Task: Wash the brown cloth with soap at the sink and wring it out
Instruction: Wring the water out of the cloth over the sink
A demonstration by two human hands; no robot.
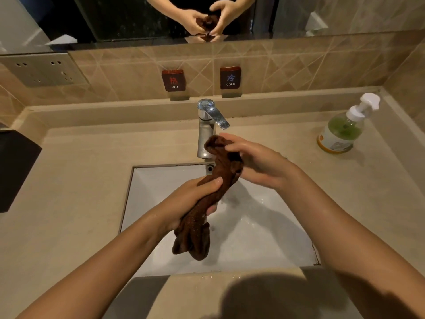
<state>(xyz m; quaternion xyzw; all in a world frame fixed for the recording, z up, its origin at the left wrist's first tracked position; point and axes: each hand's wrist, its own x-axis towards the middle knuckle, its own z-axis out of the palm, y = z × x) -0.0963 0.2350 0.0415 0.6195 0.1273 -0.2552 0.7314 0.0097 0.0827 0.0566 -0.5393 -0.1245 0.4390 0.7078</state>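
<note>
- The beige countertop (76,180) ran around the sink on all sides, its front edge in shadow on the near side of the sink.
- A mirror (115,17) hung on the wall behind the sink, above a band of beige tiles (299,65); it reflected both hands and the cloth.
- The sink (264,238) was a white rectangular basin sunk into the counter, and its floor glistened with water.
- A black box (16,166) sat on the counter well to the left of the sink.
- The brown cloth (227,169) was held above the sink, twisted into a rope that slanted from the sink's back edge down toward its middle; its loose lower end hung over the basin without touching it.
- The left hand (190,199) was over the middle of the sink, fingers and thumb wrapped tightly round the lower part of the cloth.
- The right hand (255,162) was over the sink's back edge, fingers curled round the cloth's upper end and gripping it.
- A chrome faucet (205,130) stood just behind the sink, its lever pointing toward the basin; the cloth's top end lay just in front of it.
- A pump bottle of green soap (340,132) stood on the counter behind and to the right of the sink, well apart from the hands.
- A socket plate (43,70) was set in the wall behind and to the left of the sink.
- Two small dark labels on the wall behind the sink read HOT (173,80) and COLD (230,78).
</note>
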